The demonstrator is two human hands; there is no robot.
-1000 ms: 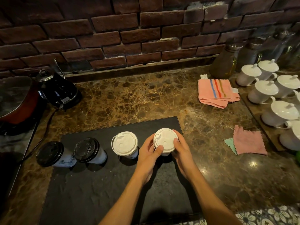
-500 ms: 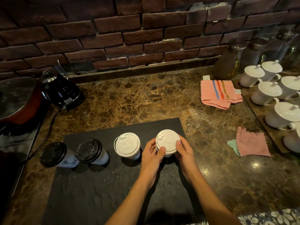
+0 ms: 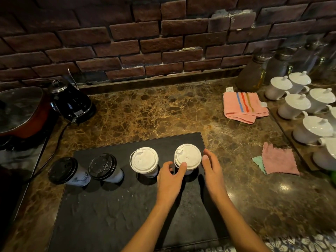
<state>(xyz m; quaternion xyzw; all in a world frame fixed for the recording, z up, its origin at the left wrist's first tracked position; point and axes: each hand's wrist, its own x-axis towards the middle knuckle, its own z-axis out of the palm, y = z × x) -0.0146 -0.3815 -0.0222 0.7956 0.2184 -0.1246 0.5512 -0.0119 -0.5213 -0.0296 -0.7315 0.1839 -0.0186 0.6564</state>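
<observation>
Several lidded paper cups stand in a row on a black mat point(image 3: 112, 211). The rightmost cup with a white lid point(image 3: 189, 155) stands between my hands. My left hand point(image 3: 170, 176) is just left of it, thumb tip touching the lid's near rim, fingers loosely spread. My right hand point(image 3: 211, 167) is open to the cup's right, fingers straight, a small gap from the lid. A second white-lidded cup point(image 3: 144, 160) stands to the left, then two black-lidded cups point(image 3: 102, 166) point(image 3: 62, 170).
The brown marble counter point(image 3: 154, 113) ends at a brick wall. A black kettle point(image 3: 72, 102) and red pan point(image 3: 21, 113) sit at left. Right: a striped pink towel point(image 3: 244, 106), pink cloth point(image 3: 279, 159), white lidded teacups point(image 3: 316, 128), glass jars point(image 3: 254, 73).
Both hands gripped the rightmost white-lidded cup before; now they have let go and drawn apart, the right clear of it, the left thumb still touching the rim.
</observation>
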